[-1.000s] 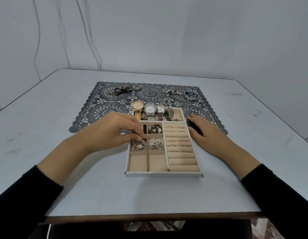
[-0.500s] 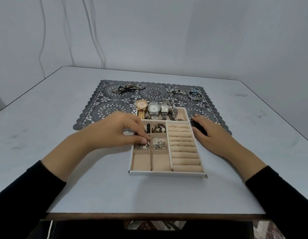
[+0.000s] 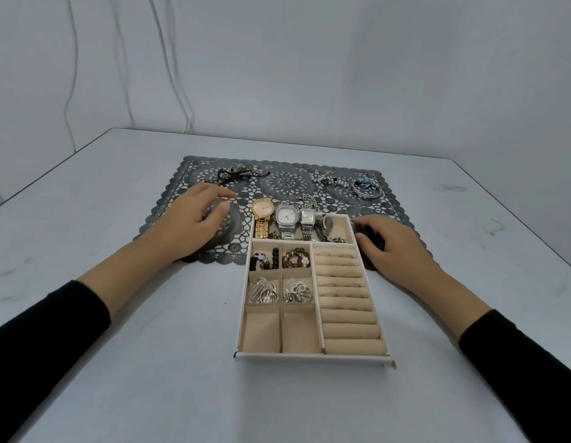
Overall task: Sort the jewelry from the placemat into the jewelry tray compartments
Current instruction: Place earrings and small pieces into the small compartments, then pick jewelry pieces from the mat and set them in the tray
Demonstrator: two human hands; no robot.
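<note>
White table (image 3: 150, 362), plain wall (image 3: 309, 59) | jewelry tray (image 3: 313, 354): watches (image 3: 287, 215) at its far end, four small compartments filled, two empty | bracelets (image 3: 367, 188) unsorted on placemat (image 3: 284, 182) behind tray | left hand (image 3: 194, 222) left of tray, fingers loose, empty | right hand (image 3: 396, 251) right of tray, covering dark item (image 3: 363, 231), grip unclear

left sleeve (image 3: 44, 330): plain black, long, pretty snug, cuff stopped partway up the forearm
right sleeve (image 3: 527, 362): same deal, plain black, cuff sat well short of the wrist
left hand (image 3: 194, 219): bare, forearm uncovered up to the cuff
right hand (image 3: 396, 247): bare too
</note>
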